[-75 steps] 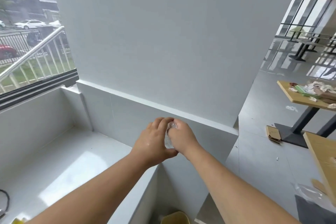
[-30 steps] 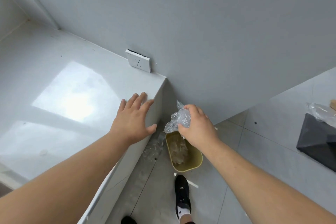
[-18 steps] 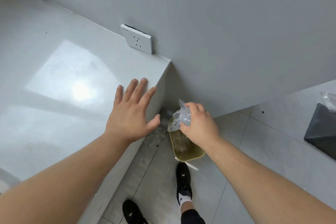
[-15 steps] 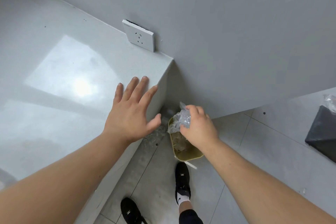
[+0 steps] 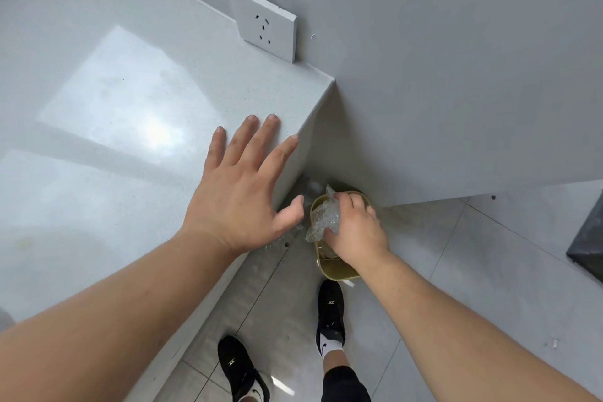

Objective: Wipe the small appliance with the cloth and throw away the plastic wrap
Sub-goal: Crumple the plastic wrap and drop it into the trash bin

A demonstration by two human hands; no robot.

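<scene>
My right hand (image 5: 354, 232) grips a crumpled ball of clear plastic wrap (image 5: 323, 217) and holds it at the mouth of a small yellow-green bin (image 5: 339, 271) on the floor, in the corner beside the counter. My left hand (image 5: 243, 192) is spread open, fingers apart, palm down over the corner of the white counter (image 5: 114, 127). The small appliance and the cloth are out of view.
A white wall socket (image 5: 266, 23) sits where the counter meets the grey wall. My two black shoes (image 5: 329, 310) stand on the grey tiled floor just before the bin. A dark object (image 5: 587, 245) lies at the right edge.
The view has tilted down from the wall to the floor. My right hand has lowered the wrap from above the bin to its mouth. My left hand left the wrap and spread over the counter.
</scene>
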